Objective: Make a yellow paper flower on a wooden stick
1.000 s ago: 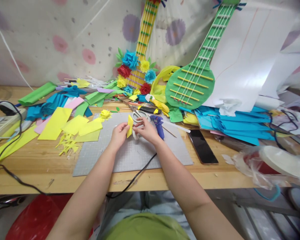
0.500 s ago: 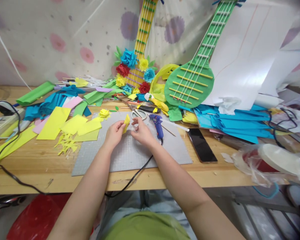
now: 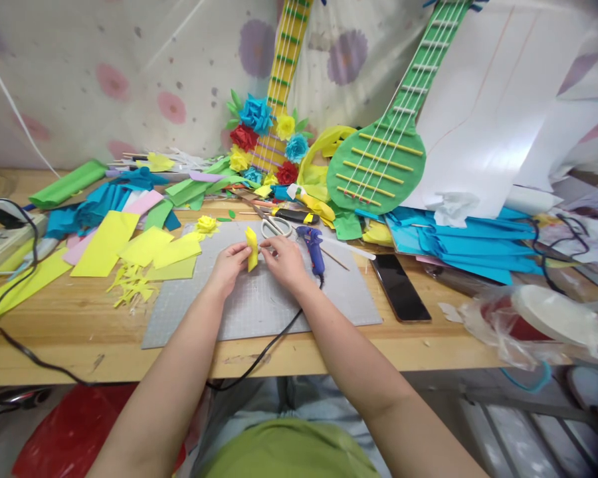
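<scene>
Both my hands meet over the grey cutting mat (image 3: 259,305). My left hand (image 3: 229,264) pinches a small folded piece of yellow paper (image 3: 252,247) and holds it upright. My right hand (image 3: 283,259) is closed too, its fingertips touching the right edge of the same yellow piece. White-handled scissors (image 3: 275,226) lie just behind my hands. A blue glue gun (image 3: 313,247) lies on the mat to the right of my right hand, and its black cord (image 3: 264,352) runs off the table's front edge.
Yellow paper sheets (image 3: 144,249) and yellow offcuts (image 3: 132,287) lie left of the mat. A finished yellow paper flower (image 3: 207,224) sits behind. A black phone (image 3: 399,287) lies to the right. Paper guitars (image 3: 376,162) lean at the back. Blue paper (image 3: 478,245) and a plastic-wrapped roll (image 3: 543,325) fill the right side.
The yellow piece has turned between my fingers and both hands have shifted slightly toward the back of the mat. The camera tipped a little.
</scene>
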A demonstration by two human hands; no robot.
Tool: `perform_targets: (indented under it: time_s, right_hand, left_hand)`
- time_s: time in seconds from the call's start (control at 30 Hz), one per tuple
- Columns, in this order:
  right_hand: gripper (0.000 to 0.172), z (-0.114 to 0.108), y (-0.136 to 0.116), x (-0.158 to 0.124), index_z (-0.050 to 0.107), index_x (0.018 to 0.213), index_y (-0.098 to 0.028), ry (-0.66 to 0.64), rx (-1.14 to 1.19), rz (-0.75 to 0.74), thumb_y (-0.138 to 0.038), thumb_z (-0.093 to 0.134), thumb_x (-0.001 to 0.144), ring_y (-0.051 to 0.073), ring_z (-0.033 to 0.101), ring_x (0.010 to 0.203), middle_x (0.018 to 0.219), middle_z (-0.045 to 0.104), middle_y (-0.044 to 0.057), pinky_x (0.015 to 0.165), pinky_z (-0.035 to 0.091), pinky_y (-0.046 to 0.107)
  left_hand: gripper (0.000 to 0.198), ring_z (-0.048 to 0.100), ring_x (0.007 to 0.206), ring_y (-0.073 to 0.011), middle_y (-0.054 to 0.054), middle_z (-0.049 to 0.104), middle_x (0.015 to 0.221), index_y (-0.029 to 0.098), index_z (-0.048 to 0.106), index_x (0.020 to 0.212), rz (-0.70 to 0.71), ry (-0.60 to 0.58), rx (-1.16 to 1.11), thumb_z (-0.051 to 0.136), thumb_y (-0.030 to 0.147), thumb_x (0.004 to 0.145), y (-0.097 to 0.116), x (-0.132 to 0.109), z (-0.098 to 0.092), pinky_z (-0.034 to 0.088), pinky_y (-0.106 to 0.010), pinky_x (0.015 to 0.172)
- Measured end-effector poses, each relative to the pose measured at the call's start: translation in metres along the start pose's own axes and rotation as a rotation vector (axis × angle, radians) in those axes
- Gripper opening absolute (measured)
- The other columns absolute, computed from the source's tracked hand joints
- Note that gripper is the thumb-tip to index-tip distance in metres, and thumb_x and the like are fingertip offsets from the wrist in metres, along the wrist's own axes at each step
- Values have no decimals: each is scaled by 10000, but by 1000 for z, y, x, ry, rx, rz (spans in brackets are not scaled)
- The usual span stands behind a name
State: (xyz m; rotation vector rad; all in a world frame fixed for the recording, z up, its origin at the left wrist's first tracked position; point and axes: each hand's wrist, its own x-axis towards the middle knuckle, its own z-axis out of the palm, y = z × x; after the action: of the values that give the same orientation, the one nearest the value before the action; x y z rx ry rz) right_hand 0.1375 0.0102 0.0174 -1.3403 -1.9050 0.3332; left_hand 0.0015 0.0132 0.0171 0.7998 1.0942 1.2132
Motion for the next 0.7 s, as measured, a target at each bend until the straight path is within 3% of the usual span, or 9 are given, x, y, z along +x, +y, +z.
perform_targets:
  time_s: [0.4, 0.7]
  right_hand:
    - [146, 2, 1, -3, 590, 874, -223, 43, 57, -43, -215, 466, 797, 165, 519, 906, 915, 598, 24, 825, 389, 315]
    - [158, -4, -4, -4, 584, 871, -221, 64, 179, -117, -183, 458, 783, 151, 509, 924, 903, 590, 17, 856, 388, 300]
  left_hand:
    - [230, 579, 589, -77, -8, 651, 722, 141, 634, 807, -40, -112, -91, 692, 169, 585, 3, -5, 1, 442, -188, 552]
    - [196, 571, 558, -60, 4, 642, 664, 144, 630, 825, -153, -249, -187, 673, 160, 634, 4, -3, -3, 436, -164, 530]
